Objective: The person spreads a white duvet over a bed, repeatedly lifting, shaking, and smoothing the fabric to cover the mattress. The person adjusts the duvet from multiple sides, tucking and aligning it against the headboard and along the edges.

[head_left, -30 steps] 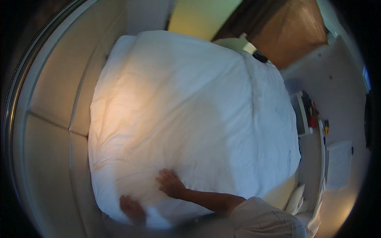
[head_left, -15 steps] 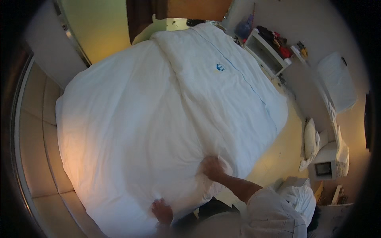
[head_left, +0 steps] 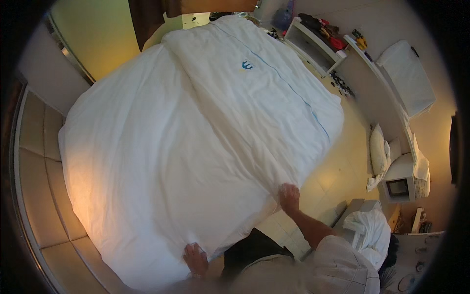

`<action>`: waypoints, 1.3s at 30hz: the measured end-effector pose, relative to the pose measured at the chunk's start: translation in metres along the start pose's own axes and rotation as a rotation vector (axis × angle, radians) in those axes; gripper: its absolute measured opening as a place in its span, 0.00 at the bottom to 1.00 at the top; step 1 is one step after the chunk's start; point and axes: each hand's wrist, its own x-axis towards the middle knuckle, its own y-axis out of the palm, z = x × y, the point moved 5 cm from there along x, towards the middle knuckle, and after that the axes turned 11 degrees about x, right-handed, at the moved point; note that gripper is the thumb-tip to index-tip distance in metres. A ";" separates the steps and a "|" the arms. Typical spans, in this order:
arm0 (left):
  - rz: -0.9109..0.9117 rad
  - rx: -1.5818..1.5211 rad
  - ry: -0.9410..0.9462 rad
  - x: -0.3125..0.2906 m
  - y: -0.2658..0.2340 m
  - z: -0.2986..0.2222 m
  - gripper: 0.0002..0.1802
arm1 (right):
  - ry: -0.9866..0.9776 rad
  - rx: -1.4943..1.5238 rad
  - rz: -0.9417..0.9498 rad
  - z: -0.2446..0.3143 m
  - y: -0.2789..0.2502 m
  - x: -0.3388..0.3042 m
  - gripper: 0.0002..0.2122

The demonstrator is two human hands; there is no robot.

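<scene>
A large white duvet (head_left: 161, 161) covers the bed, with a thin blue stripe and a small blue crown emblem (head_left: 247, 64) toward its far right part. Long creases and a raised fold run from its far edge down to the near right edge. My right hand (head_left: 289, 198) is closed on the duvet's near right edge, the arm stretched out to it. Lower and to the left, my left hand (head_left: 196, 259) grips the near edge with its fingers curled over the cloth. What lies under the duvet is hidden.
A padded beige headboard (head_left: 41, 196) borders the left side. To the right are a tiled floor (head_left: 333, 171), a white open shelf (head_left: 316, 46) with clothes on top, a cushion (head_left: 378, 152) and a white cabinet (head_left: 399, 179). A crumpled white cloth (head_left: 369, 232) lies near my right elbow.
My right hand has moved right and slightly up with the duvet edge, and the cloth beside it is pulled flatter. The left hand stays at the near edge. The whole view has shifted slightly.
</scene>
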 end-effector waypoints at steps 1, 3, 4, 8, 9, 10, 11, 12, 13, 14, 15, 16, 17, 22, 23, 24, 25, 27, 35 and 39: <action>-0.001 -0.008 -0.049 -0.005 0.003 0.005 0.33 | 0.242 0.138 -0.027 0.017 -0.014 0.032 0.20; 0.004 -0.025 -0.043 -0.003 0.004 0.000 0.33 | 0.333 0.252 -0.021 0.000 0.006 0.056 0.25; 0.017 -0.024 -0.043 -0.004 0.004 0.002 0.33 | 0.320 0.288 0.221 0.003 0.030 0.060 0.29; 0.071 -0.059 -0.045 -0.009 -0.002 -0.006 0.33 | 0.149 0.049 0.441 0.047 0.052 0.046 0.34; 0.114 -0.072 -0.057 -0.012 0.002 -0.006 0.34 | 0.113 0.032 0.409 0.048 0.053 0.038 0.32; 0.154 -0.089 -0.058 -0.011 0.010 -0.009 0.34 | 0.081 0.009 0.368 0.044 0.047 0.038 0.30; 0.075 -0.037 -0.049 -0.018 0.022 -0.009 0.35 | 0.099 0.077 0.448 0.042 0.036 0.041 0.30; 0.077 -0.027 -0.054 -0.026 0.036 -0.008 0.35 | 0.128 0.124 0.502 0.028 0.033 0.043 0.32; 0.066 -0.011 -0.089 -0.038 0.045 -0.005 0.35 | 0.129 0.187 0.565 0.023 0.038 0.048 0.34; 0.062 0.005 -0.102 -0.036 0.046 -0.013 0.35 | 0.149 0.243 0.620 0.013 0.038 0.051 0.35; 0.115 -0.003 -0.129 -0.038 0.048 -0.019 0.34 | 0.178 0.334 0.630 0.003 0.036 0.052 0.33; 0.173 -0.008 -0.129 -0.036 0.042 -0.032 0.33 | 0.166 0.354 0.619 -0.030 0.055 0.047 0.30; 0.224 -0.010 -0.161 -0.036 0.038 -0.044 0.32 | 0.177 0.487 0.686 -0.040 0.054 0.051 0.30; 0.050 0.144 0.044 -0.025 0.092 -0.107 0.24 | 0.243 0.736 0.774 -0.129 0.017 0.066 0.28; 0.138 0.143 0.018 -0.019 0.094 -0.134 0.24 | 0.218 0.718 0.798 -0.150 0.006 0.071 0.27; 0.225 0.144 0.016 -0.008 0.098 -0.163 0.25 | 0.195 0.697 0.820 -0.173 -0.007 0.077 0.27; 0.316 0.146 0.038 0.001 0.100 -0.196 0.25 | 0.190 0.741 0.773 -0.201 -0.014 0.078 0.27; 0.492 0.139 0.131 0.018 0.110 -0.259 0.26 | 0.311 0.796 0.707 -0.269 -0.022 0.064 0.27; 0.348 -0.076 0.204 0.128 -0.001 -0.606 0.22 | 0.542 0.681 0.368 -0.531 -0.146 0.103 0.32; 0.366 -0.160 0.218 0.168 -0.009 -0.679 0.22 | 0.495 0.713 0.256 -0.595 -0.184 0.183 0.34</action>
